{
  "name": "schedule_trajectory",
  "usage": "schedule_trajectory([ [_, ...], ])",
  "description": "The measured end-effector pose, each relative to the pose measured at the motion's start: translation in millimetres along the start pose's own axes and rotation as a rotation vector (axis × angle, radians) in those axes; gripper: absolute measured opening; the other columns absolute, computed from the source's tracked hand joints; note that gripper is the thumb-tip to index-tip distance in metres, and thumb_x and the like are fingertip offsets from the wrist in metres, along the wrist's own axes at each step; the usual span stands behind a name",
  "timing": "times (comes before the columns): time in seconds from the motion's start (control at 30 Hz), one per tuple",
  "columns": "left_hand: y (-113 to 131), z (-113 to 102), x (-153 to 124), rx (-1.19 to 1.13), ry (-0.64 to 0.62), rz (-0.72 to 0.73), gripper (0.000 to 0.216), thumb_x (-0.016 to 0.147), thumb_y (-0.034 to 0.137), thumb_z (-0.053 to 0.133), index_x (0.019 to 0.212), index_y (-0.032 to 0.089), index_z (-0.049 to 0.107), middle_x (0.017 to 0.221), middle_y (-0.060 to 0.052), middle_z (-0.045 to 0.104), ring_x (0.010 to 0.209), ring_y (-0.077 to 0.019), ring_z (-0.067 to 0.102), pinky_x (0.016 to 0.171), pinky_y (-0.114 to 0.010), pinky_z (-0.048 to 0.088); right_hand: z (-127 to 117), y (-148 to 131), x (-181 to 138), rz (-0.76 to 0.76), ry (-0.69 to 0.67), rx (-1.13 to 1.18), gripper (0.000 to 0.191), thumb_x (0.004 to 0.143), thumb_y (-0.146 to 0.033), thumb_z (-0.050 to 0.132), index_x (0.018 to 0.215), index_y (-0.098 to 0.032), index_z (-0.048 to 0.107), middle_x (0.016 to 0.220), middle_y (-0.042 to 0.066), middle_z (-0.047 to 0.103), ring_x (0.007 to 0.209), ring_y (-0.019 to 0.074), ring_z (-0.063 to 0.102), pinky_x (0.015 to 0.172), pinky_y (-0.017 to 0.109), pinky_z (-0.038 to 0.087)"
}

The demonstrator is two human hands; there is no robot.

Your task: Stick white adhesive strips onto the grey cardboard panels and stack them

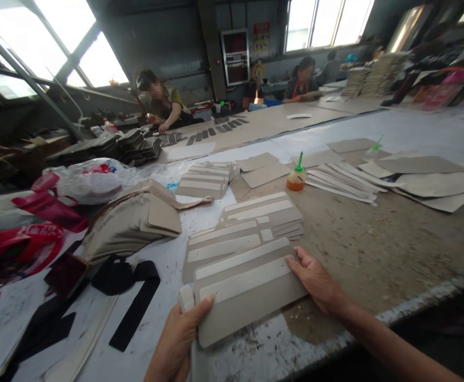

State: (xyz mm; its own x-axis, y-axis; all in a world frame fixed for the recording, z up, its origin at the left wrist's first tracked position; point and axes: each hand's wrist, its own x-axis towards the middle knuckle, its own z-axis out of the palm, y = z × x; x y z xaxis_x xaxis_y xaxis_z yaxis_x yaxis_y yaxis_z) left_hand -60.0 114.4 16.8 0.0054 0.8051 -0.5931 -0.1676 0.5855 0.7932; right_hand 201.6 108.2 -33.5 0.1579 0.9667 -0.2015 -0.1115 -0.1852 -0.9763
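Note:
A grey-beige cardboard panel [248, 297] with two white strips lies near the table's front edge. My left hand [180, 339] grips its left end, thumb on top, fingers closed round it together with a small white piece [186, 298]. My right hand [315, 280] rests on the panel's right end, fingers curled over the edge. Just behind the panel lie overlapping panels [224, 244] of the same kind, and another stack [267, 209] sits further back.
A glue bottle [297, 178] with a green nozzle stands mid-table. A pile of beige cut pieces [136, 220] and black strips [134, 313] lie left, beside red plastic bags [25, 233]. Flat cardboard sheets [423, 178] spread right. Two people [164, 103] work at the far tables.

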Motion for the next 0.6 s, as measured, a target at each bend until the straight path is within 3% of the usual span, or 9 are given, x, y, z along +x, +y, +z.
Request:
schedule_trajectory([
  [0.13,35,-4,25,-0.049,0.160,0.209,0.051,0.043,0.042,0.083,0.078,0.012,0.061,0.048,0.008,0.044,0.041,-0.0027,0.034,0.037,-0.014,0.026,12,-29,46,-0.197,0.054,-0.257,0.032,0.086,-0.037,0.040,0.108,-0.017,0.053,0.094,0.006,0.066,0.084,0.0208,0.061,0.075,0.033,0.049],
  [0.2,44,-8,32,-0.066,0.201,0.284,0.060,0.035,0.044,0.084,0.080,0.011,0.061,0.051,0.008,0.045,0.043,-0.0019,0.033,0.037,-0.013,0.025,12,-40,66,-0.283,0.143,-0.431,0.032,0.082,-0.034,0.044,0.107,-0.016,0.054,0.098,0.009,0.064,0.091,0.0238,0.059,0.083,0.038,0.045],
  [0.3,35,-12,32,-0.044,0.188,0.287,0.058,0.043,0.045,0.082,0.083,0.009,0.062,0.055,0.005,0.048,0.044,-0.0027,0.035,0.036,-0.014,0.025,6,-42,74,-0.434,0.324,-0.625,0.039,0.077,-0.030,0.052,0.113,-0.014,0.052,0.112,0.015,0.057,0.107,0.0285,0.050,0.096,0.044,0.035],
  [0.37,19,-12,27,-0.050,0.146,0.272,0.053,0.052,0.046,0.080,0.085,0.009,0.062,0.055,0.005,0.049,0.043,-0.0025,0.034,0.035,-0.014,0.023,6,-38,61,-0.514,0.362,-0.744,0.035,0.080,-0.029,0.049,0.112,-0.014,0.054,0.112,0.015,0.056,0.108,0.0274,0.048,0.096,0.042,0.035],
  [0.43,3,-7,21,-0.098,0.068,0.243,0.050,0.058,0.048,0.076,0.087,0.011,0.061,0.055,0.005,0.048,0.039,-0.0018,0.033,0.035,-0.014,0.020,12,-35,38,-0.494,0.227,-0.764,0.026,0.086,-0.030,0.043,0.103,-0.016,0.057,0.101,0.011,0.060,0.097,0.0231,0.054,0.088,0.036,0.041],
  [0.5,-9,3,16,-0.151,-0.027,0.194,0.049,0.060,0.051,0.074,0.088,0.014,0.059,0.053,0.006,0.048,0.036,-0.0012,0.032,0.034,-0.014,0.018,26,-36,10,-0.422,-0.019,-0.709,0.025,0.089,-0.031,0.039,0.094,-0.018,0.060,0.088,0.006,0.063,0.082,0.0177,0.058,0.076,0.029,0.044],
  [0.6,-21,18,11,-0.177,-0.138,0.139,0.053,0.058,0.054,0.074,0.091,0.017,0.057,0.051,0.007,0.047,0.033,-0.0011,0.033,0.035,-0.014,0.016,48,-40,-22,-0.385,-0.324,-0.652,0.026,0.090,-0.032,0.040,0.092,-0.018,0.062,0.085,0.003,0.065,0.078,0.0144,0.059,0.072,0.023,0.043],
])
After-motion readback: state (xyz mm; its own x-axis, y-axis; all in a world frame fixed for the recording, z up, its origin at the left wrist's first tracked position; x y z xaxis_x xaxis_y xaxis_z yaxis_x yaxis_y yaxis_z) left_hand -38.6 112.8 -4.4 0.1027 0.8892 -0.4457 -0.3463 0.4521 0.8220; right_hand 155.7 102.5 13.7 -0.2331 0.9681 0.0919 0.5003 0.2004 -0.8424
